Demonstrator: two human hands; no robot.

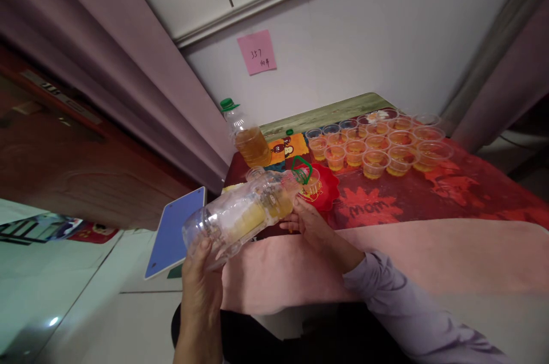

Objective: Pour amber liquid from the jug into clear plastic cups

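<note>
A large clear bottle (244, 212) with yellow liquid lies tilted nearly on its side, its neck to the right with a green ring handle (302, 170). My left hand (201, 278) is wrapped round its base. Close to the neck, my right hand (306, 221) has its fingers bent against the bottle's underside. The mouth is over a clear cup (313, 181) with some yellow liquid, which stands in a red scalloped dish (330, 190). Rows of clear cups (375, 164) holding a little yellow liquid stand to the right.
A second bottle (251, 144) with a green cap stands at the back left, near a loose green cap (289, 132). The patterned red table (484, 192) has a pink front edge. A blue board (178, 230) is at the left; a pink note (257, 52) hangs on the wall.
</note>
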